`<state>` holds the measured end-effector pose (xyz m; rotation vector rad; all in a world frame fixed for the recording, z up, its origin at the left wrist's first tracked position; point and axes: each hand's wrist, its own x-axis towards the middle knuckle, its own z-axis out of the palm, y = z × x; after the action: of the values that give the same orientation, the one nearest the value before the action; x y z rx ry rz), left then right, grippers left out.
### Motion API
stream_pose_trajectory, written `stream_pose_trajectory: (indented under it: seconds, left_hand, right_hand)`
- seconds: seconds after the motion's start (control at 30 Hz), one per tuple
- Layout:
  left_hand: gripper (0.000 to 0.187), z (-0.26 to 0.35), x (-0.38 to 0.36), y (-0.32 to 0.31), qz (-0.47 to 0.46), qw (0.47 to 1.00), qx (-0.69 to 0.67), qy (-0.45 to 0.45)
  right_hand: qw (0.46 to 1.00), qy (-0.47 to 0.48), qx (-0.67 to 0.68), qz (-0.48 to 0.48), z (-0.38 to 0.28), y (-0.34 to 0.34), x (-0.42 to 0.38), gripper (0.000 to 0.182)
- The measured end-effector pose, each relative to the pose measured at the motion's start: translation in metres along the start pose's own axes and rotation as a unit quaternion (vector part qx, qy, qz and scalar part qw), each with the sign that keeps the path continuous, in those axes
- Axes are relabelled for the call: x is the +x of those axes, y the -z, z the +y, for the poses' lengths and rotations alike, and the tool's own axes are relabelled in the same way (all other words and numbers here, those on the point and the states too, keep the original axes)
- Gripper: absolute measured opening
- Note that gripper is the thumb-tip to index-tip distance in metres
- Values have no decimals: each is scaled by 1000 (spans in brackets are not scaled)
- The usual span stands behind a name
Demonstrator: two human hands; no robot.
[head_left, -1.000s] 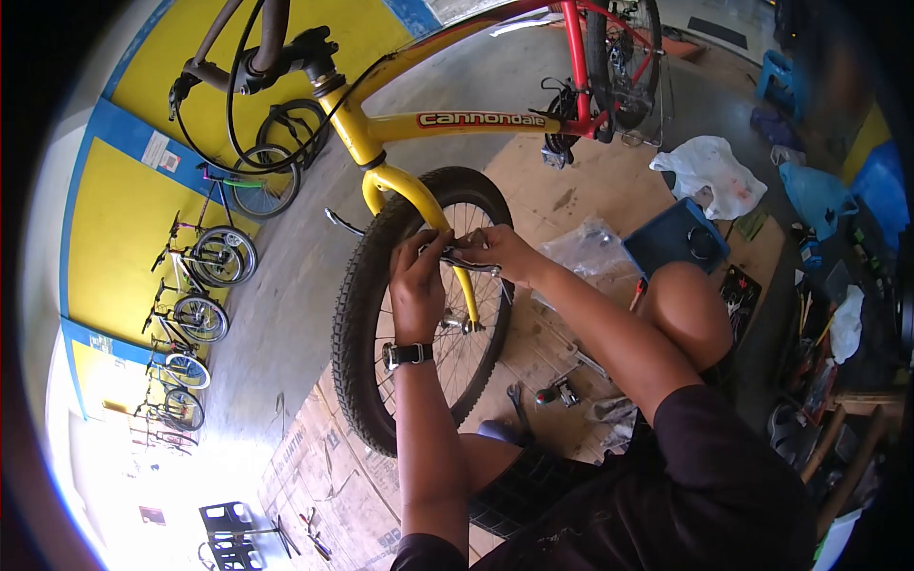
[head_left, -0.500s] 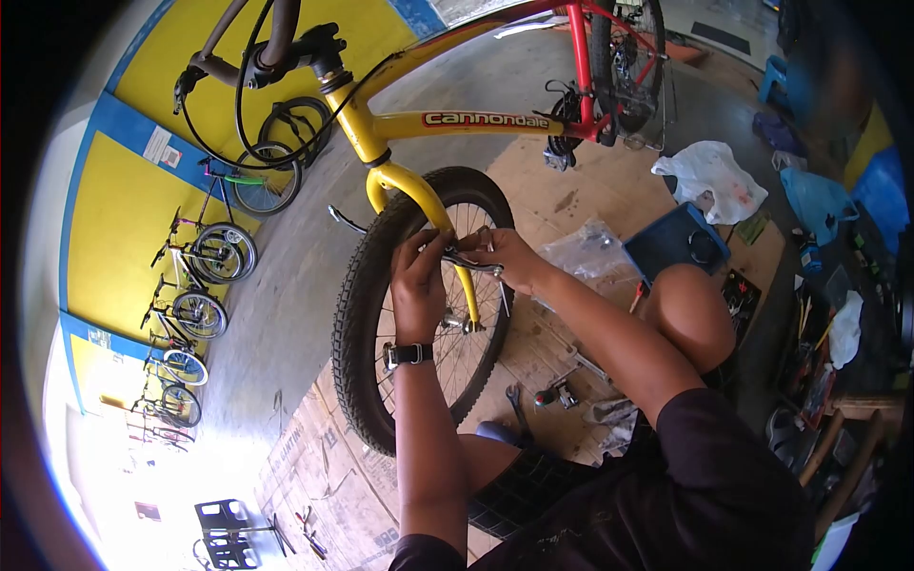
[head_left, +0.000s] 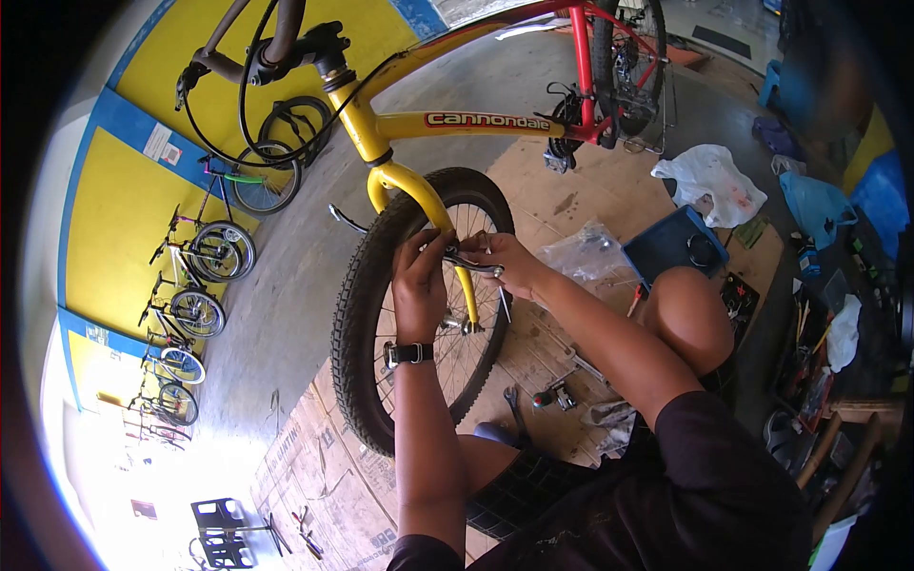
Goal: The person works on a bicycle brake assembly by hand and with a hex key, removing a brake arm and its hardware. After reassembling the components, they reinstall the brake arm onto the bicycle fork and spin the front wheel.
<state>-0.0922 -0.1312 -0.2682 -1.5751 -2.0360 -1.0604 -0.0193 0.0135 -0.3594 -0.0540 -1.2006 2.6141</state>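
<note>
A yellow front fork [head_left: 428, 195] holds the knobby front wheel [head_left: 354, 328] of a yellow and red bicycle [head_left: 405, 126]. Against the fork leg lies a slim, dark and silver brake arm [head_left: 476, 265]. My left hand [head_left: 419, 281], with a watch at its wrist, has its fingers closed at the brake arm's fork end; the fingertips are partly hidden. From the other side my right hand [head_left: 514, 265] pinches the brake arm near its outer end. A thin metal rod [head_left: 506, 305] sticks down below the right hand; its upper end is hidden.
Cardboard [head_left: 328, 443] covers the floor under the wheel. On it lie a wrench [head_left: 515, 404], a small metal part [head_left: 564, 397], a clear plastic bag [head_left: 583, 252] and a blue tray [head_left: 657, 238]. Several bicycles [head_left: 195, 252] line the yellow wall at left. Tools clutter the right side.
The thin rod under my right hand has tilted slightly. Both hands otherwise stay at the fork, and the view has barely shifted.
</note>
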Motion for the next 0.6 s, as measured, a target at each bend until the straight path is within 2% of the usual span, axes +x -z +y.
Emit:
stream_pose_trajectory:
  seconds: [0.2, 0.4, 0.6]
  left_hand:
    - [45, 2, -1, -1, 6, 1000, -4, 9]
    - [44, 2, -2, -2, 13, 1000, -9, 15]
    - [42, 0, -3, -2, 17, 1000, -14, 14]
  right_hand:
    - [998, -18, 53, -42, -1, 5, 0, 21]
    - [996, -65, 58, -10, -4, -4, -4, 17]
    - [992, -61, 100, -43, -2, -6, -5, 15]
